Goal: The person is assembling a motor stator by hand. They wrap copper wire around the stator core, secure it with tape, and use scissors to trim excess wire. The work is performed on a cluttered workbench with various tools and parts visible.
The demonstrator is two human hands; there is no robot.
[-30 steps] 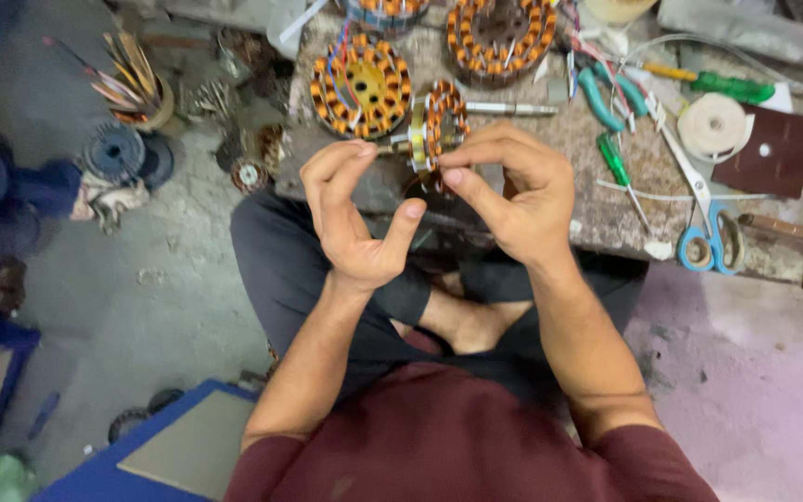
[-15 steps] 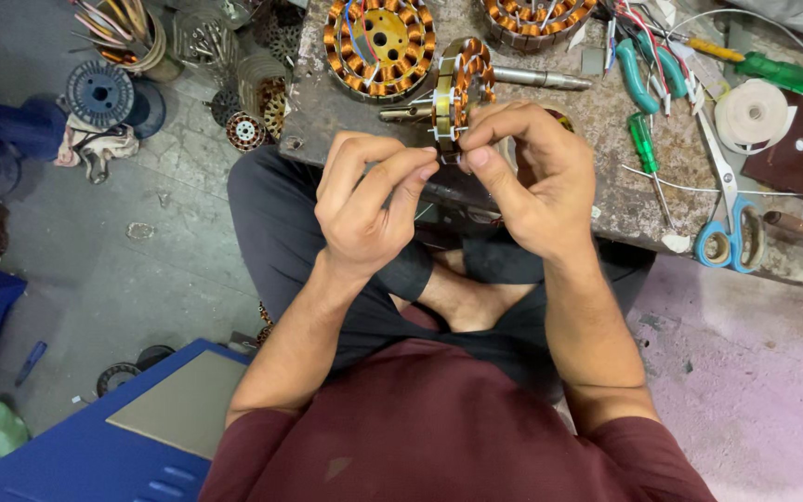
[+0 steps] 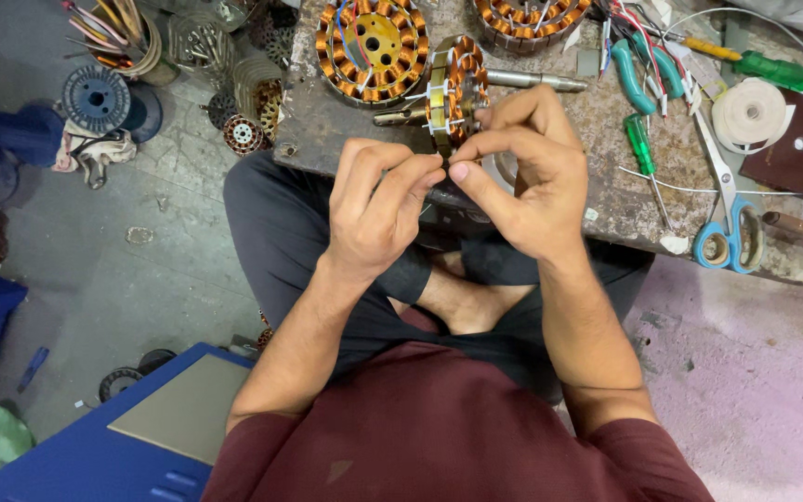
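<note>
Both hands pinch at the copper-wound stator (image 3: pixel 455 93) standing on edge on the worktop (image 3: pixel 606 186), its shaft running sideways: right hand (image 3: pixel 522 172) nearer, left hand (image 3: pixel 378 200) just below-left, fingertips almost meeting.

Copper-wound stator (image 3: pixel 454 88) (on edge) on shaft

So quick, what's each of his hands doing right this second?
Left hand: fingers pinched shut at the copper-wound stator; what they pinch is too small to tell.
Right hand: fingers pinched shut beside it, likewise.
</note>
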